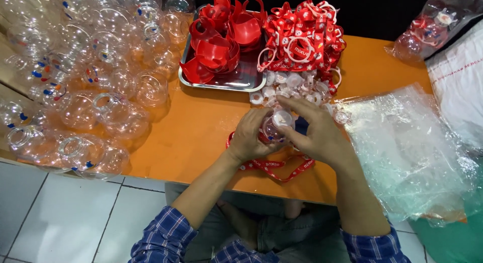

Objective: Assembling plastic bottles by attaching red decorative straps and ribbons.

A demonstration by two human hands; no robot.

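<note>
**Two hands close around a clear plastic globe at a crowded orange desk**

The left hand cups a small clear plastic globe from the side, fingers curled shut around it, while the right hand pinches over its top, thumb and fingertips pressed to the shell. The globe sits just above the desk, between both palms. A red printed lanyard loops out beneath the hands and lies flat on the desk. By the look of it, the step in hand is fitting or closing the globe with the lanyard attached; the next move likely calls for firm, even pressure without cracking the thin shell. Just beyond the fingers lies a scatter of small clear caps, and behind them a heap of red lanyards with white rings. A steel tray holds glossy red plastic cups. To the left, finished transparent globes pile up, smooth and shiny. Crinkled clear plastic bags lie to the right.
</note>
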